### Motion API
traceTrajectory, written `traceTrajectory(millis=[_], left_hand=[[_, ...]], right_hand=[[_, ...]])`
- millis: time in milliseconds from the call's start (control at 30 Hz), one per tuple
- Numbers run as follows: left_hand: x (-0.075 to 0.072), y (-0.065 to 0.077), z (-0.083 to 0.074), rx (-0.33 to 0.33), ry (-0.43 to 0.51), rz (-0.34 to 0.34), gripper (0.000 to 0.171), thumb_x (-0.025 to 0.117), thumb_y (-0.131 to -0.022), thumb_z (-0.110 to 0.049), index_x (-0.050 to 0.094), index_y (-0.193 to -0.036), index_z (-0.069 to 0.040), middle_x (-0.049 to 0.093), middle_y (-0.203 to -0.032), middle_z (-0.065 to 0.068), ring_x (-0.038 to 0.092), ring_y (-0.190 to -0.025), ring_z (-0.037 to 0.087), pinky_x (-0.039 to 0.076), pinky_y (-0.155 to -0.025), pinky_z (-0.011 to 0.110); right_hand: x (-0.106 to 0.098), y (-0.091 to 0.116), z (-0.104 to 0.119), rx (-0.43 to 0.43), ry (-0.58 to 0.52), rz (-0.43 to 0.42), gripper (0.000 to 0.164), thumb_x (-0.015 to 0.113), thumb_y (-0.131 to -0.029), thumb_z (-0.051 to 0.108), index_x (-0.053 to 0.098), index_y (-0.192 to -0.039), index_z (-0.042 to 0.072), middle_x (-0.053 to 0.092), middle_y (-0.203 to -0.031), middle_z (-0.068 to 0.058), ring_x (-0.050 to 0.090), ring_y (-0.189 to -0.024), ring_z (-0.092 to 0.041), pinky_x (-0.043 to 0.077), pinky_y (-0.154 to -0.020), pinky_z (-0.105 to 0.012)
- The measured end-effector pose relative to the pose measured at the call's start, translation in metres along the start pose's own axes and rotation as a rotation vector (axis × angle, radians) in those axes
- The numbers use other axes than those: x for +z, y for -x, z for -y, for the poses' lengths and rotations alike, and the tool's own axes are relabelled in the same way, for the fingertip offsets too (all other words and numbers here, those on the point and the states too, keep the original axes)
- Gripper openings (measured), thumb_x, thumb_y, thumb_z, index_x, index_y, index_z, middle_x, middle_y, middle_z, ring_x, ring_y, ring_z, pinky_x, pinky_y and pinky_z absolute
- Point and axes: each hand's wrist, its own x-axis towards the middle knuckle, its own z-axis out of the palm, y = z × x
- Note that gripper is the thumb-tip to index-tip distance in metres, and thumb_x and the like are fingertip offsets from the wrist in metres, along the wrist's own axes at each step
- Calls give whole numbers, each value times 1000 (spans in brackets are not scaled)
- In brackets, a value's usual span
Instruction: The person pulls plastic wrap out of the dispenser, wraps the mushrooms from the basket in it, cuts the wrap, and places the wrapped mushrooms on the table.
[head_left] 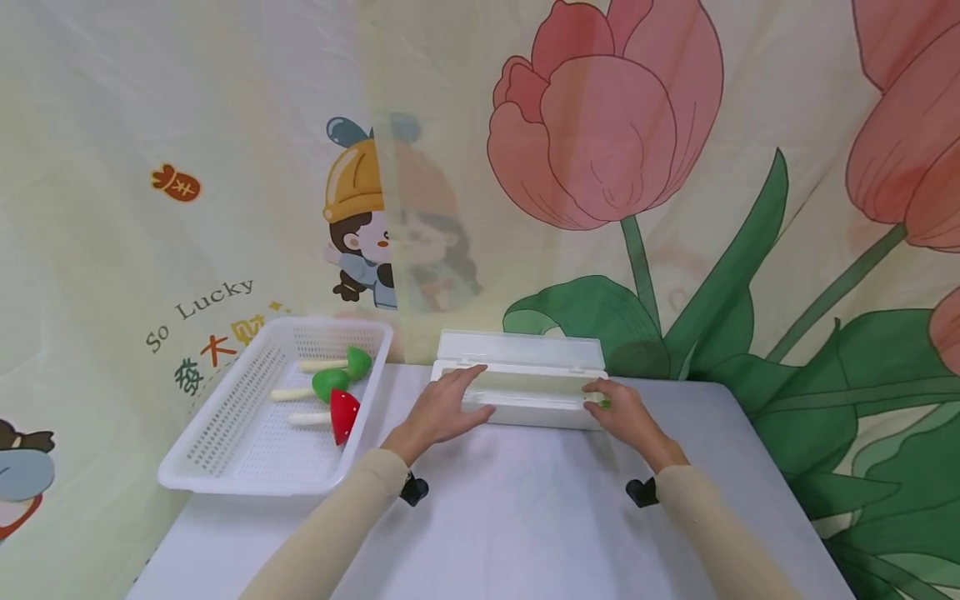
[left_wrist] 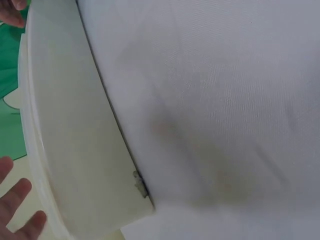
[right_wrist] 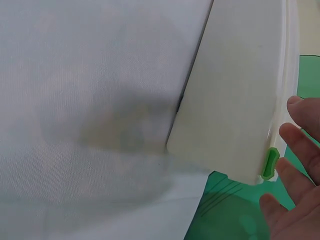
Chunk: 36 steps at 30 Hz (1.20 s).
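A long white box stands on the table with its lid raised at the back; it looks like a cling-film dispenser. A small green slider sits on the rim at its right end. My left hand is at the box's left end, fingers spread and thumb reaching in front of it, holding nothing. At the right end is my right hand, its fingers extended beside the green slider. Whether those fingertips touch the box or slider, I cannot tell.
To the left, a white perforated basket holds a red-capped mushroom toy and two green-capped ones with pale stems. Behind the table hangs a printed curtain with tulips.
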Motion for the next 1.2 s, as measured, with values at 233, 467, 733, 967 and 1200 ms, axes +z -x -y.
traceTrajectory(millis=[233,467,733,967,1200], left_hand=[[9,1,7,-1,103,4,66,69,-95,-46,49,-152,-20,59,-147,5,56,-136,26,48,-111,46],[14,5,14,7,141,-34,62,70,-96,-40,50,-151,-19,64,-139,6,59,-130,26,49,-108,46],[11,0,18,23,148,-59,61,70,-96,-38,51,-150,-18,65,-136,8,61,-128,27,50,-107,46],[9,-2,19,12,141,-68,60,70,-96,-37,51,-150,-18,66,-133,7,61,-126,27,50,-107,47],[11,-2,20,23,136,-66,59,70,-96,-35,51,-150,-18,67,-132,9,61,-126,28,50,-106,48]], right_hand=[[12,-4,-2,-22,1,-25,27,73,-94,6,72,-118,-4,70,-125,-22,59,-127,-45,47,-107,-59],[25,-7,-9,-126,16,-115,14,77,-88,0,78,-101,-3,76,-100,-17,66,-108,-41,45,-106,-61],[22,-14,-8,-192,73,-151,5,76,-88,1,79,-92,-2,73,-89,-14,65,-96,-40,43,-104,-63],[20,-18,-2,-111,172,-102,7,74,-93,7,79,-94,2,74,-97,-15,60,-111,-47,48,-98,-63],[22,-14,1,-110,271,-121,7,73,-94,10,76,-94,4,77,-101,-13,61,-114,-44,43,-104,-65]])
